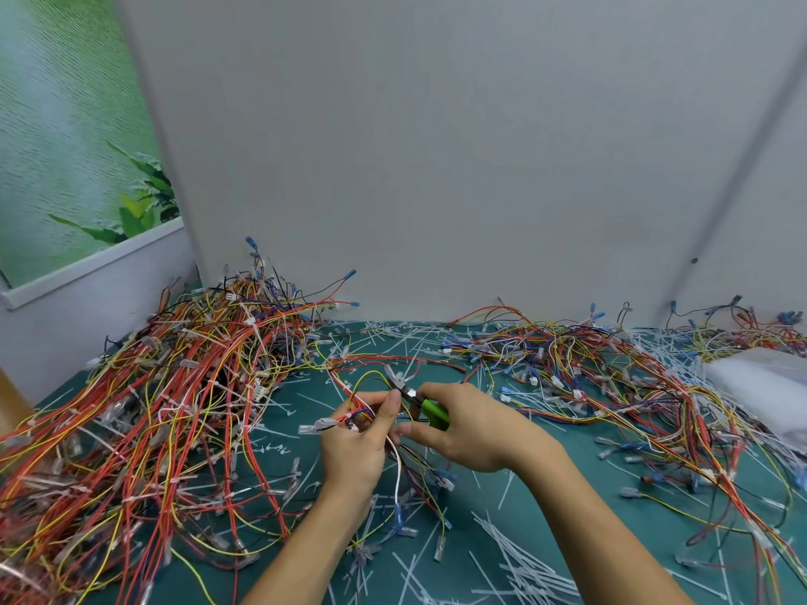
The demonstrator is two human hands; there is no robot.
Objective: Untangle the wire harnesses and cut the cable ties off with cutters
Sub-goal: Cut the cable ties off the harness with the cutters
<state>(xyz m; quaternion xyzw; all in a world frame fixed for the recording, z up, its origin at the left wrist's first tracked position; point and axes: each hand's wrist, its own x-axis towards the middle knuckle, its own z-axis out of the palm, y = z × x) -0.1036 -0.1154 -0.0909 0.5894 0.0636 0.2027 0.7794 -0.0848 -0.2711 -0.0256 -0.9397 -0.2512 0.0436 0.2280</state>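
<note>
A: Where is the harness being worked?

B: Lifted off the counter [480, 513] in the middle, between the two heaps. The left hand [360, 451] grips the harness [358, 414], its fingers [393, 401] pinched round the bunched wires. The loose ends trail down toward the person.

A: And the cutters?

B: The right hand [474, 430] has its fingers curled round the green handles of the cutters [432, 412]. The tool's long axis runs from that hand up and to the left. Its nose sits just beyond the left fingertips, touching or nearly touching the wires that loop out of the pinch.

A: Are the blades on a tie?

B: I cannot tell. That spot is too small and blurred, and I cannot tell whether the blades are parted either.

A: So what does the cut turn on?

B: My guess is that the tie lies just left of the nose, wrapped across the wires. The blades would need to go in crosswise and catch plastic only. The right hand is the one to close the gap, and the left hand only steadies.

A: Is there room to move?

B: Only a narrow strip. The left heap [153, 408] crowds one side and the right heap [589, 373] the other. The wall [436, 168] stands close behind, and cut ties [515, 556] litter the near counter. Toward the person looks freest.
</note>
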